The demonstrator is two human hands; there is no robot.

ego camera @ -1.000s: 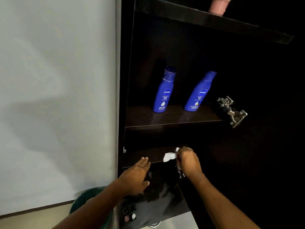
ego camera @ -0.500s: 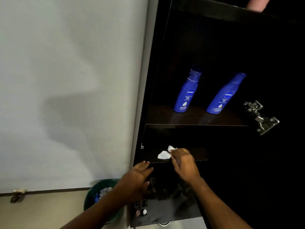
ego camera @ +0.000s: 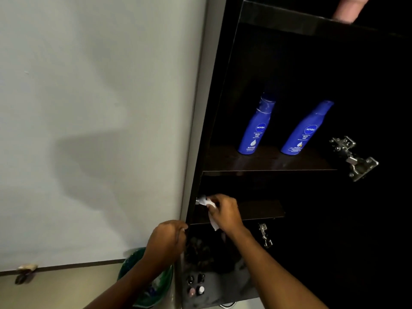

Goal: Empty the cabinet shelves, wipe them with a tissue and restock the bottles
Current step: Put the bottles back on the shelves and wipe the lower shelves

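Observation:
The dark cabinet stands open. Two blue lotion bottles, one on the left (ego camera: pixel 256 128) and one on the right (ego camera: pixel 305 130), stand upright on the middle shelf (ego camera: pixel 267 165). My right hand (ego camera: pixel 225 211) holds a crumpled white tissue (ego camera: pixel 210 205) against the left end of the lower shelf (ego camera: pixel 260 210). My left hand (ego camera: pixel 168 238) is curled at the cabinet's left front edge just below that shelf; whether it grips the edge is unclear. A pink bottle (ego camera: pixel 349 6) shows on the top shelf, mostly cut off.
Several small bottles (ego camera: pixel 196 285) stand on a glossy dark surface below the cabinet. A green bin (ego camera: pixel 142 277) sits on the floor under my left arm. Metal hinges (ego camera: pixel 353 158) stick out on the cabinet's right side. A pale wall fills the left.
My right hand has slid the tissue leftward along the lower shelf to its left end. My left hand went from flat and open to curled at the cabinet's edge. The camera has panned left.

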